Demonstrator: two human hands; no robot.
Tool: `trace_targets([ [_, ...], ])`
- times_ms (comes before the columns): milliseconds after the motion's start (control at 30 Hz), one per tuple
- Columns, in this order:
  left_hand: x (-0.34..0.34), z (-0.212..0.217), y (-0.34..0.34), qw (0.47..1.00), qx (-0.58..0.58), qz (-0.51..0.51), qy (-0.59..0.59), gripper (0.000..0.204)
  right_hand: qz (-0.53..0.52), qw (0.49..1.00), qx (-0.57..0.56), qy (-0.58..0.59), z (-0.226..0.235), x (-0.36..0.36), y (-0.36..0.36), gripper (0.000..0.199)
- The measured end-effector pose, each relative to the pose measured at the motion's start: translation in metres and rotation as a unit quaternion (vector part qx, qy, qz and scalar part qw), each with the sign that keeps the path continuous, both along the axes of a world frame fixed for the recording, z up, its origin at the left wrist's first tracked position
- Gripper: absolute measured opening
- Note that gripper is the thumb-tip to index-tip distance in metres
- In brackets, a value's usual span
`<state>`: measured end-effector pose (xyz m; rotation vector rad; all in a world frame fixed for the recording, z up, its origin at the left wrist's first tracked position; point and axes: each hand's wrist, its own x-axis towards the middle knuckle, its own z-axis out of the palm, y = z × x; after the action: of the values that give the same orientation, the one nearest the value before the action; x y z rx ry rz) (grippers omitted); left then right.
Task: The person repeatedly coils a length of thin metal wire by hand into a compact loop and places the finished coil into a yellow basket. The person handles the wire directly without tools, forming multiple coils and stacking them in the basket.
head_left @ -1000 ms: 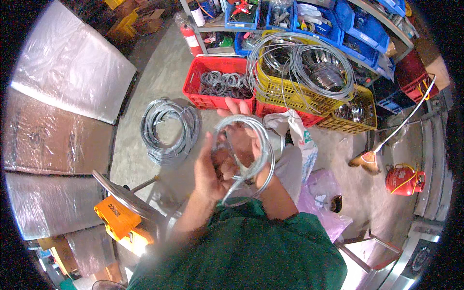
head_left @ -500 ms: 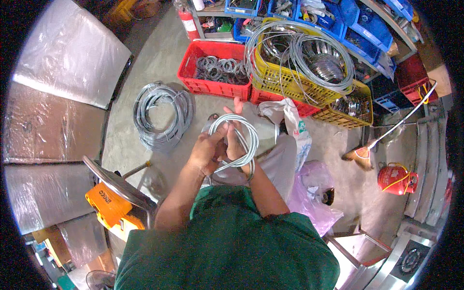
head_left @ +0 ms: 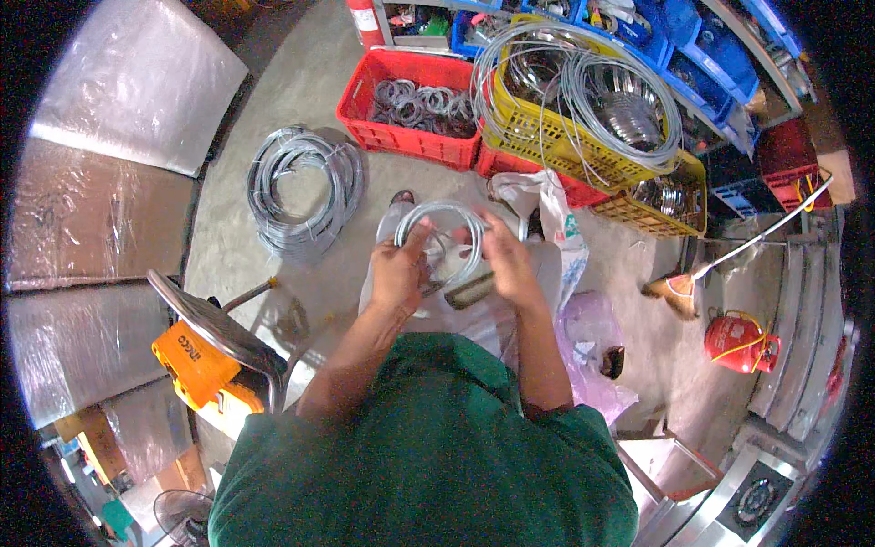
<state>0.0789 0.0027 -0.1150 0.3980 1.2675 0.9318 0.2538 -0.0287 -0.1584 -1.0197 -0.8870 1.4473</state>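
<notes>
A small coil of grey wire rope (head_left: 463,215) is in front of me, above my lap. Its left side is gripped in my left hand (head_left: 399,272), with the thumb laid over the strands. At the opposite side my right hand (head_left: 507,263) has its fingers closed round the coil's edge, a little smeared by motion. A short stretch of rope shows inside the ring, between the hands. On the floor to the left lies a much larger coil of the same grey rope (head_left: 266,196), tied at several places.
Ahead stand a red crate (head_left: 406,146) of small rope coils and a yellow crate (head_left: 583,150) topped with loose loops. A yellow-orange power tool (head_left: 196,356) is at left, beside wrapped boxes (head_left: 100,214). To the right are a pink plastic bag (head_left: 583,365), a broom (head_left: 679,294) and a red gas cylinder (head_left: 734,342).
My right hand has come out from inside the coil and moved right to its outer edge. The hands are farther apart, and the view has shifted slightly.
</notes>
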Motion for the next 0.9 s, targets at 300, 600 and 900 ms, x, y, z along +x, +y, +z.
trace_targets([
  [300,0.013,-0.014,0.003,0.999,0.004,0.025,-0.026,0.016,-0.164,0.841,0.176,-0.485,0.005,-0.046,-0.011,0.051],
  [600,0.0,-0.012,0.003,0.992,-0.008,-0.119,0.028,0.026,-0.126,0.754,0.221,-0.606,0.011,-0.034,0.005,0.015],
  [900,-0.033,-0.046,-0.005,0.988,-0.087,-0.122,-0.043,0.054,-0.133,0.971,0.195,-0.049,0.014,-0.005,0.018,0.011],
])
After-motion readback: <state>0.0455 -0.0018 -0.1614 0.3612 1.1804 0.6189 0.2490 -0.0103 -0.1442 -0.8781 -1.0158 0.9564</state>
